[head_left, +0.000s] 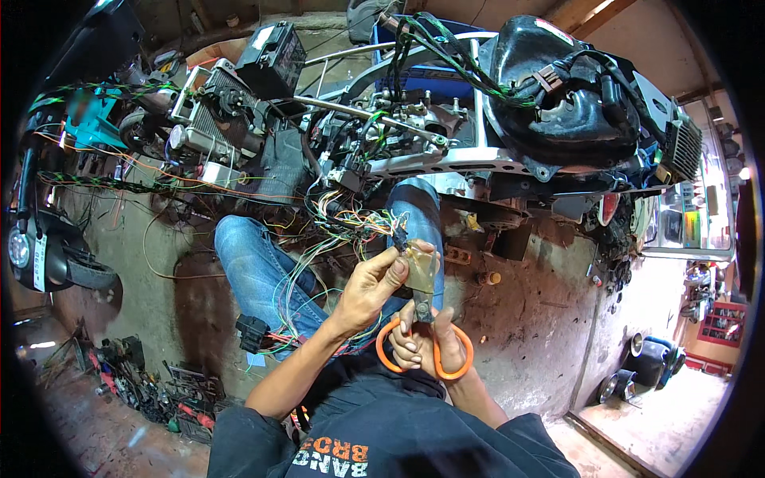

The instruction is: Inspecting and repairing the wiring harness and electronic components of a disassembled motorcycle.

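Note:
My right hand (426, 346) is closed on a pair of scissors (465, 363) with orange loop handles, held upright in front of my chest. Their short metal jaws meet the lower end of a brownish, see-through strip (421, 271) that looks like tape. The thumb and fingers of my left hand (373, 288) pinch the upper left side of that strip. A small dark connector (400, 237) sits just above these fingertips, at the end of the multicoloured wires (351, 223). Whether my left fingers also grip the connector is hard to see.
A stripped motorcycle frame (446, 163) with a black tank-like part (558, 88) stretches across the far side. A battery (271, 60) rests on it. Loose wires drape over my jeans (251, 263) to a black connector block (252, 333). Tools (187, 398) lie at the lower left.

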### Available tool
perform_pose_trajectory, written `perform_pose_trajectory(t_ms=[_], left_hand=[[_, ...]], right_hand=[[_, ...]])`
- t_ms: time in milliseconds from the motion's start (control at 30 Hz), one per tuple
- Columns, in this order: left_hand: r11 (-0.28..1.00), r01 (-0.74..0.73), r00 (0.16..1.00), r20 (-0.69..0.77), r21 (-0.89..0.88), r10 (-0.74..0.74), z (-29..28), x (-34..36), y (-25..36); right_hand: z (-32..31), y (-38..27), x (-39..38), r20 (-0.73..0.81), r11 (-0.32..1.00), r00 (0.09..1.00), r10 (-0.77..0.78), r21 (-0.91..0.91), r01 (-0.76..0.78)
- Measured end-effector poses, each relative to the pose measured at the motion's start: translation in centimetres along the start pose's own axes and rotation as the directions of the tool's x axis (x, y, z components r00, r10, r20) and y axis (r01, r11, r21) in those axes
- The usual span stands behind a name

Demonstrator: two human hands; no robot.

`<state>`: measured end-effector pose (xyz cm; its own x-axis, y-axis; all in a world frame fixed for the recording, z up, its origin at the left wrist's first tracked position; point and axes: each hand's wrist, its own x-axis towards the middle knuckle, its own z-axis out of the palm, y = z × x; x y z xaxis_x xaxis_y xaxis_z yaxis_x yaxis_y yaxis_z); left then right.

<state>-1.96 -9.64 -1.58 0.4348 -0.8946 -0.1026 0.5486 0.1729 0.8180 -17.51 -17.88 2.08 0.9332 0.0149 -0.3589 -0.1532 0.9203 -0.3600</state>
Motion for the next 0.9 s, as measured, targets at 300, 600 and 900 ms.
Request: perform_pose_trajectory(t_ms=[300,600,900], left_hand=[[0.870,-0.002,1.000,-0.013,0.492,0.010,-1.1,-0.5,2.7],[0.898,-0.020,0.999,0.040,0.440,0.002,-1.1,-0.8,3.6],[0.982,0.132,0.991,0.011,0.136,-0.135,-1.1,-1.3,2.5]], right_hand=[[0.1,-2.6,0.2,-0.153,0.461,0.918,-0.366,-0.887,0.036],[-0.6,-1.5,0.4,-0.171,0.329,0.901,-0.399,-0.944,-0.034],[-1.4,-0.4,0.7,-0.165,0.376,0.912,-0.377,-0.927,-0.012]])
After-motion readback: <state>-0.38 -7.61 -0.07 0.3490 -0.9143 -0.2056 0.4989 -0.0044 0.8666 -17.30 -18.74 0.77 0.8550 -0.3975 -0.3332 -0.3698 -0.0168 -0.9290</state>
